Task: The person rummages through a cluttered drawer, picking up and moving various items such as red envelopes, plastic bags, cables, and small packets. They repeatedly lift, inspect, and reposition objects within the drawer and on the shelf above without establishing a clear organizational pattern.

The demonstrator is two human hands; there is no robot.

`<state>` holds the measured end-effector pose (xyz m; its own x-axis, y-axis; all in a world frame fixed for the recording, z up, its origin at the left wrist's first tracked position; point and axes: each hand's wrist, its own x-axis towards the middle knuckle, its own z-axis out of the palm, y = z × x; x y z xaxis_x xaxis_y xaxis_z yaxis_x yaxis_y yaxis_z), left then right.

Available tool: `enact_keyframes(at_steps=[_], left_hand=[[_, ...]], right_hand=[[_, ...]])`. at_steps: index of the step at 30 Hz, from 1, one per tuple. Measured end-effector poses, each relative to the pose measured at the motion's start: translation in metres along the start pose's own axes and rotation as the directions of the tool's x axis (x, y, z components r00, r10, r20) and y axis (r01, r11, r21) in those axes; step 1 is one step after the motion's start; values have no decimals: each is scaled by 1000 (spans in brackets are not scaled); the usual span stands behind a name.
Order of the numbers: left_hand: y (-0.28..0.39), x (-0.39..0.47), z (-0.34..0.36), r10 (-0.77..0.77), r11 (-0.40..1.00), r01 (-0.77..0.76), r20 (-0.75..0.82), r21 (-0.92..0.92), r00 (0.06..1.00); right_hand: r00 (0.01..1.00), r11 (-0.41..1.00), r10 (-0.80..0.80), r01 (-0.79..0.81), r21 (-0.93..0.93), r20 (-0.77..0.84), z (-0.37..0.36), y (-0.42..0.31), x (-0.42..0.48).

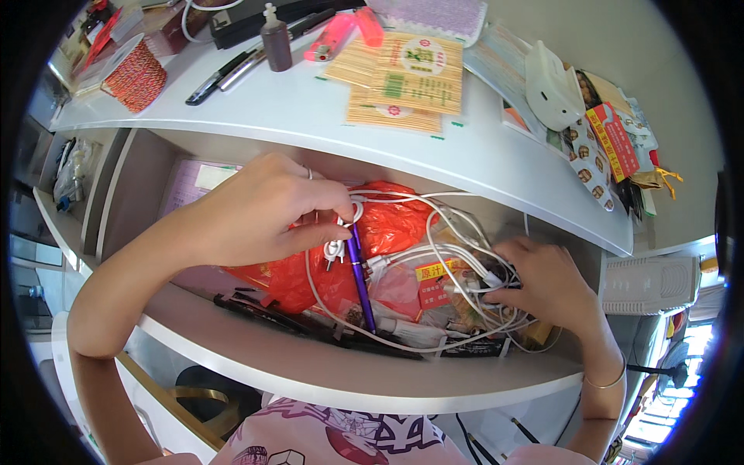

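Inside an open drawer (372,372), both of my hands are among tangled white cables (450,251). My left hand (267,209), with a ring on one finger, pinches a small coiled part of white cable (335,249) between thumb and index finger. A purple pen (360,279) slants down from beside these fingertips; whether they touch it I cannot tell. On the right, my right hand (543,279) grips the cable bundle near its dark connector. Beneath the cables lie red plastic bags (325,279), a red and yellow packet (436,285) and a white tube (410,332).
On the white desktop (279,110) above the drawer are toothpick packs (415,75), a dropper bottle (276,40), pens (218,75), a pink lighter (330,38) and a cord spool (135,72). A white device (552,87) and packets stand at right. A neighbouring drawer (64,226) is open at left.
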<state>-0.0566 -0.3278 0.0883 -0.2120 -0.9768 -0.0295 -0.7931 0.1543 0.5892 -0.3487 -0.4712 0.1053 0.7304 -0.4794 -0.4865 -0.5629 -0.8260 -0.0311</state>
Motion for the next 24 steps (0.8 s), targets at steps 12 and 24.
enact_keyframes(at_steps=[12, 24], left_hand=[[-3, -5, -3, -1, 996, 9, -97, 86, 995], [-13, -7, 3, -145, 954, 169, -115, 247, 983]], right_hand=[[901, 713, 148, 189, 676, -407, -9, -15, -14], [994, 990, -97, 91, 112, 50, 4, -6, 6]])
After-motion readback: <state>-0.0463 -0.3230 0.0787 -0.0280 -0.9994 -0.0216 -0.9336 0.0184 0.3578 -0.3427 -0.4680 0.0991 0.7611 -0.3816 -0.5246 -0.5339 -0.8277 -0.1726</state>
